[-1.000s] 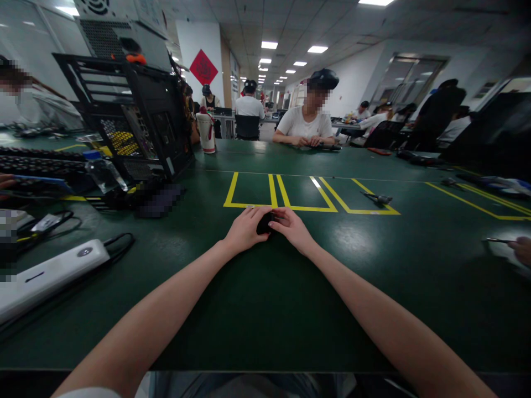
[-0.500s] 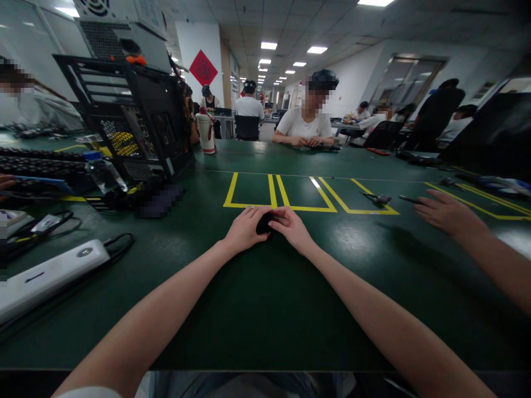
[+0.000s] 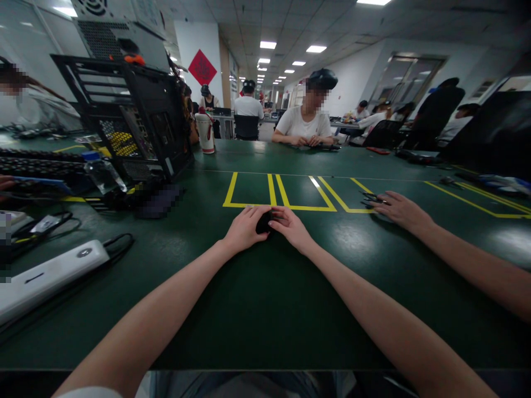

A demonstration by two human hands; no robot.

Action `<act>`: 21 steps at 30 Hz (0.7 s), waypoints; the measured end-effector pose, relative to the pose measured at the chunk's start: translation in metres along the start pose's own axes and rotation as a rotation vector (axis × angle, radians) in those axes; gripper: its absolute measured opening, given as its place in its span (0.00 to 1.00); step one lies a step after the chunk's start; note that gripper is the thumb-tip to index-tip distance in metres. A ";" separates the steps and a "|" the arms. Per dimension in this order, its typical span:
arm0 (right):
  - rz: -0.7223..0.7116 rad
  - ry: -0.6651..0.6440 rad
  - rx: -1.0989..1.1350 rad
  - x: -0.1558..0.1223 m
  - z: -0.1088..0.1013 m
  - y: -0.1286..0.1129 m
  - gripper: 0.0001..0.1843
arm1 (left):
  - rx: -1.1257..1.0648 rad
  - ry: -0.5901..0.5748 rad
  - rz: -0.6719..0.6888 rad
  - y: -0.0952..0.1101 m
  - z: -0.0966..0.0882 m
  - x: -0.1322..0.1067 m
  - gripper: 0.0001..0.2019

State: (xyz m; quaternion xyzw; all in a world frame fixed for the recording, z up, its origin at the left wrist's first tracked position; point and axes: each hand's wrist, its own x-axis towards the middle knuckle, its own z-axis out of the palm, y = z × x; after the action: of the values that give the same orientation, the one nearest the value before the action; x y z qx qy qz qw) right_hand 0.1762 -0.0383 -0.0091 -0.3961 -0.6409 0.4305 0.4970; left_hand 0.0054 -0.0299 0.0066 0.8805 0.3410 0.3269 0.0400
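Note:
A small rounded black object (image 3: pixel 263 222) is held between my two hands, at the near edge of the yellow tape outlines. My left hand (image 3: pixel 245 228) curls around its left side, thumb toward me and fingers over the far side. On the other side, my right hand (image 3: pixel 291 228) closes its thumb and fingers against it. The hands nearly meet and cover most of the object, so its exact kind does not show.
From the right, another person's hand (image 3: pixel 402 211) reaches to a small dark item (image 3: pixel 371 197) by the yellow tape (image 3: pixel 290 208). To the left are a white power strip (image 3: pixel 53 276), a water bottle (image 3: pixel 103 174) and a black computer case (image 3: pixel 141 119). Someone sits across the green table (image 3: pixel 257 309).
The other person's hand at right has moved left onto the small dark item. My hands and the black object stay in place.

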 end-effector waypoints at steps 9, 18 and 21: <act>-0.009 -0.034 0.067 -0.002 0.001 -0.001 0.15 | -0.014 0.010 0.007 0.000 0.001 0.000 0.30; 0.038 -0.035 0.001 -0.001 0.001 -0.006 0.18 | -0.008 -0.003 0.005 0.000 0.000 0.001 0.29; 0.002 -0.060 0.038 -0.004 0.001 -0.006 0.18 | -0.008 0.000 0.004 0.000 0.000 0.000 0.29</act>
State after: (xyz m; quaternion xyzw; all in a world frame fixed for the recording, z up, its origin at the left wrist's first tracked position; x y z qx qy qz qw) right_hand 0.1753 -0.0437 -0.0051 -0.3739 -0.6470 0.4548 0.4846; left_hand 0.0058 -0.0299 0.0071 0.8809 0.3380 0.3284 0.0431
